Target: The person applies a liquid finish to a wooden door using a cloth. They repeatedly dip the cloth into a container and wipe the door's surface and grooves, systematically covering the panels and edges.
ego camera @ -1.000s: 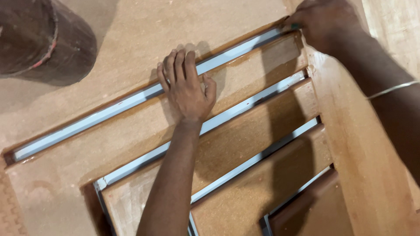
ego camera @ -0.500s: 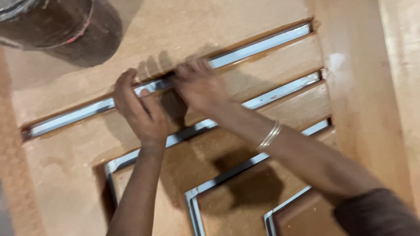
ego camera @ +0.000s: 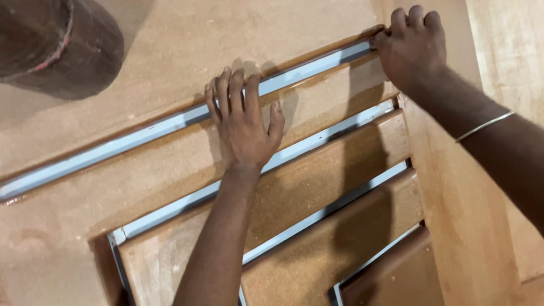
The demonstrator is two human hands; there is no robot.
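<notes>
1. The wooden panel [ego camera: 170, 51] filled almost the whole view, a broad sheet of pale fibreboard routed into stepped, nested rectangular recesses. It looked heavy and rigid, a piece to be shifted by its outer edges and not by the thin raised steps between the grooves.
2. A dark cylindrical container [ego camera: 56, 45] stood on the panel at the upper left, well apart from both hands.
3. The long pale strip [ego camera: 141, 133] lay in the outermost groove, running aslant from the far left edge up to the upper right corner. It seemed light and thin, stiff along its length yet likely to bow or spring out if lifted at one end only. The safest purchase was probably along its top face, pressed down at spaced points, since its sides sat hidden against the groove walls.
4. More strips of the same kind [ego camera: 334, 133] lined the inner grooves below it.
5. The left hand [ego camera: 243, 127] lay flat and spread, palm on the wooden step, fingertips [ego camera: 226, 82] resting over the strip near its middle, clamped on nothing.
6. The right hand [ego camera: 411, 48] was curled at the upper right corner, fingertips bearing on the strip's end; whether it pinched the strip or merely pushed, I could not tell.
7. A thin metal bangle [ego camera: 484, 126] circled the right wrist.
</notes>
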